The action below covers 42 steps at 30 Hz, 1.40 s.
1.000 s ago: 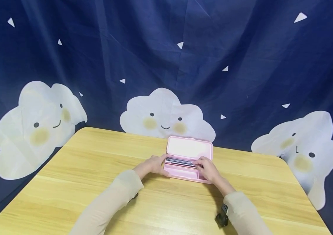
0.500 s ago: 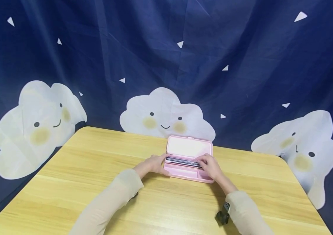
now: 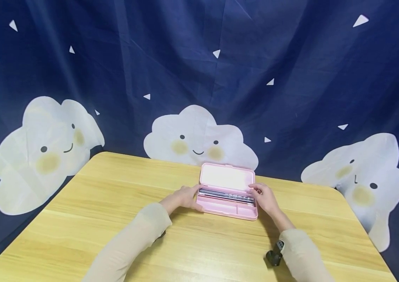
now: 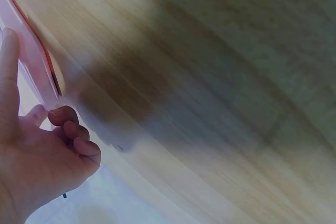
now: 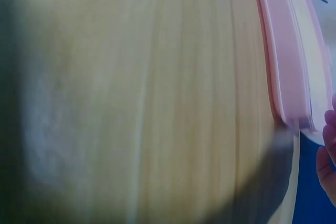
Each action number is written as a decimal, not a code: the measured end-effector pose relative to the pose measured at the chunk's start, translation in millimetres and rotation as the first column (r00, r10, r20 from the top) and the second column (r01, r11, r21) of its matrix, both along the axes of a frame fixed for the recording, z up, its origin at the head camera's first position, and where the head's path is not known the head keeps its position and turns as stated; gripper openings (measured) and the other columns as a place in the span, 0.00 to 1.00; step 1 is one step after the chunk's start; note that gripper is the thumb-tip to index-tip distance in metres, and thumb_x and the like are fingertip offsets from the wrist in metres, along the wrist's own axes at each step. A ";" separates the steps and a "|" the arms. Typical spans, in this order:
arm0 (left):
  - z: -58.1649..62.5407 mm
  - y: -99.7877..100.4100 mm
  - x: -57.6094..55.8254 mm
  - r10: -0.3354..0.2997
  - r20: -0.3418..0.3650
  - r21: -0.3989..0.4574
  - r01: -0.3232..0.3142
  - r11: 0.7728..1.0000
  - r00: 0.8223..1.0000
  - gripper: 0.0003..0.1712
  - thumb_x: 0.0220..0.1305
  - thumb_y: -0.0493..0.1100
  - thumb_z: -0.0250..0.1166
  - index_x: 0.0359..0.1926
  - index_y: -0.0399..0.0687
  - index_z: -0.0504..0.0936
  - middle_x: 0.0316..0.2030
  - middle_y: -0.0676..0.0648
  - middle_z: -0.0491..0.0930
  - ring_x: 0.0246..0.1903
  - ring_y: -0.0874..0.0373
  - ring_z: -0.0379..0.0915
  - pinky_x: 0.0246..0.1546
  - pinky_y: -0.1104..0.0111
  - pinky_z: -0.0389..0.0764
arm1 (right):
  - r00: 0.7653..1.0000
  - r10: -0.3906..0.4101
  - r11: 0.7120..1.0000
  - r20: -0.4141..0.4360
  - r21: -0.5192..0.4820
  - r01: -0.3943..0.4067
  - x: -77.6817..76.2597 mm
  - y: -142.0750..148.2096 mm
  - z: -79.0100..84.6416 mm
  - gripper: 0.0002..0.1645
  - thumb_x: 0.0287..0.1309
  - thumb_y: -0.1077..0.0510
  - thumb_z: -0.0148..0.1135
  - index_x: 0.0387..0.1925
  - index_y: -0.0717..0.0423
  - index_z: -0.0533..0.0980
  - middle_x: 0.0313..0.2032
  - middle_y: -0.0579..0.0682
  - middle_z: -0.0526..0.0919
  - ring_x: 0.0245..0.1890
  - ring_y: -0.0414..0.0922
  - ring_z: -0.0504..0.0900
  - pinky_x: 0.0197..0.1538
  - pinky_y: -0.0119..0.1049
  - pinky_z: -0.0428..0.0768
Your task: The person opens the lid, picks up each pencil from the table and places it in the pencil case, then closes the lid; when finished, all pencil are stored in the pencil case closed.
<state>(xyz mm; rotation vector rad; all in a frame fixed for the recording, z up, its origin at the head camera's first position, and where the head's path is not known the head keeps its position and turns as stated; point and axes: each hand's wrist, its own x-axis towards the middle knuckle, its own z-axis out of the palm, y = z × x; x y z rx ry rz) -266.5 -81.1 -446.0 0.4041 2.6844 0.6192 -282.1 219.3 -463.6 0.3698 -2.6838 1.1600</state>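
Observation:
A pink pencil case (image 3: 217, 207) lies on the wooden table with its lid (image 3: 226, 177) raised at the back. Inside, several slim pencils (image 3: 224, 195), dark ones and a red one, lie along the rear compartment. My left hand (image 3: 184, 196) holds the case's left end, thumb at the front and fingers toward the back corner. In the left wrist view, the thumb presses the pink wall (image 4: 37, 66). My right hand (image 3: 265, 197) is beside the right end, its loosely bent fingertips close to the hinge corner with nothing held. Only its fingers (image 5: 326, 169) show in the right wrist view.
The wooden table (image 3: 132, 176) extends around the case, its back edge just behind the lid. A dark blue curtain (image 3: 185, 58) with smiling clouds hangs beyond that edge. A black wrist device (image 3: 275, 254) sits beneath the right sleeve (image 3: 303, 254).
My right hand has slid right along the pencils and off them to the case's right end, uncovering their ends and the small front compartment. My left hand has stayed in place.

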 end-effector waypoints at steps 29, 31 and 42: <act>0.0 6.1 1.8 -0.020 -0.053 -0.002 0.019 1.000 0.998 0.54 0.39 0.61 0.72 0.67 0.54 0.59 0.58 0.37 0.68 0.55 0.41 0.63 0.51 0.49 0.68 | 0.953 -0.078 0.976 0.293 -0.174 0.134 -2.1 8.1 3.2 0.34 0.63 0.62 0.50 0.65 0.72 0.50 0.52 0.72 0.69 0.48 0.60 0.72 0.50 0.44 0.73; -0.9 6.7 1.6 -0.029 -0.082 -0.015 0.028 0.999 0.996 0.53 0.38 0.61 0.73 0.66 0.52 0.60 0.56 0.39 0.70 0.54 0.43 0.64 0.51 0.51 0.69 | 0.939 -0.065 0.961 0.339 -0.233 0.151 -1.5 6.6 4.4 0.36 0.64 0.60 0.48 0.67 0.69 0.46 0.52 0.70 0.67 0.44 0.56 0.73 0.44 0.37 0.74; -1.5 6.6 1.1 -0.022 -0.125 -0.024 0.019 1.000 0.992 0.53 0.36 0.61 0.74 0.63 0.50 0.63 0.52 0.42 0.73 0.49 0.46 0.66 0.48 0.53 0.70 | 0.910 0.014 0.885 0.414 -0.429 0.181 -2.2 3.4 10.4 0.33 0.69 0.46 0.37 0.66 0.62 0.49 0.30 0.48 0.64 0.26 0.36 0.65 0.29 0.25 0.69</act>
